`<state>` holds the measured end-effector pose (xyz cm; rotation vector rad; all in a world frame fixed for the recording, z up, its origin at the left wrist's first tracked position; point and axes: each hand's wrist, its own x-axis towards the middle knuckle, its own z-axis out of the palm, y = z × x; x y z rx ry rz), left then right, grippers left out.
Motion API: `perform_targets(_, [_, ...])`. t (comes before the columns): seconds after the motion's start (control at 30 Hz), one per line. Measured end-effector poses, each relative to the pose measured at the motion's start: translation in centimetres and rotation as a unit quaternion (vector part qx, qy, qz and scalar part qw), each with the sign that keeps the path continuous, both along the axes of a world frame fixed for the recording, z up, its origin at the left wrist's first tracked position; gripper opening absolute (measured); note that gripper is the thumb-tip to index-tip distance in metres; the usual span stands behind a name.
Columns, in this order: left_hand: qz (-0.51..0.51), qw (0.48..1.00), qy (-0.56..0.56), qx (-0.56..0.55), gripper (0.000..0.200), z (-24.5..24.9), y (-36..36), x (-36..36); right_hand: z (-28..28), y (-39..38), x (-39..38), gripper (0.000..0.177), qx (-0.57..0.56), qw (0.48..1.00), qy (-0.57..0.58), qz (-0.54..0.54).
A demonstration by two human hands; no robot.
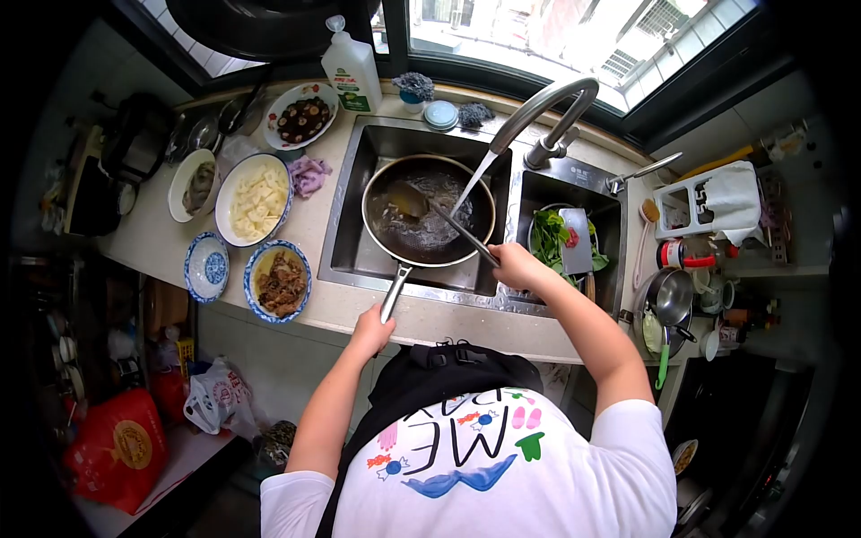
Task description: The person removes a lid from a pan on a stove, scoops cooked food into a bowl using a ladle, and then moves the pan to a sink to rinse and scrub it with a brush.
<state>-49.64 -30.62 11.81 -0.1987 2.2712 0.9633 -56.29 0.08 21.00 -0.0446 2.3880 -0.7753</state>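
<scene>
My left hand [369, 331] is closed round the metal handle of a dark frying pan [381, 238], which sits in the large steel sink basin [337, 247]. Water runs from the curved faucet [549, 94] into the pan, where it pools and ripples. In my right hand [517, 267] is the dark handle of a ladle [462, 235]. Its rounded head lies in the water towards the pan's left side, partly blurred by the ripples.
Left of the sink stand a bowl of pale chunks [260, 199], a bowl of cooked meat [278, 282], a patterned bowl [207, 267] and a mushroom plate [301, 117]. The right basin holds leafy greens [545, 235] and a cleaver [577, 242]. A white bottle [352, 72] stands behind.
</scene>
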Motion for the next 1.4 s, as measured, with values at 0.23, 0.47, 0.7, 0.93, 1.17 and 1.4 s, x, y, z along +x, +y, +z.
perform_targets(0.23, [0.013, 1.000, -0.017, -0.005, 0.032, 1.2, 0.4, -0.1, 10.6, 3.3, 1.9, 0.031, 0.129, 0.984, -0.042, 0.113])
perform_targets(0.47, [0.003, 1.000, -0.009, -0.010, 0.031, 1.6, 0.5, -0.2, -1.3, 4.7, 0.4, 0.025, 0.201, 0.971, 0.116, 0.057])
perform_targets(0.7, [0.005, 0.999, -0.026, -0.025, 0.031, 2.6, 0.9, -0.3, 0.0, 3.6, -0.9, 0.031, 0.316, 0.915, 0.179, 0.175])
perform_targets(0.93, [-0.010, 0.999, 0.000, -0.036, 0.034, 0.5, 0.4, 0.0, 9.6, 3.6, 0.4, 0.028, 0.272, 0.927, -0.029, 0.258])
perform_targets(1.17, [-0.003, 1.000, -0.005, -0.021, 0.034, 0.8, 0.4, 0.0, 12.6, 3.6, 1.9, 0.013, 0.027, 0.976, -0.217, 0.008])
perform_targets(1.4, [-0.013, 1.000, 0.003, -0.023, 0.031, 1.7, 0.6, -0.2, 6.5, 4.7, 3.3, 0.008, -0.054, 0.973, -0.188, -0.126])
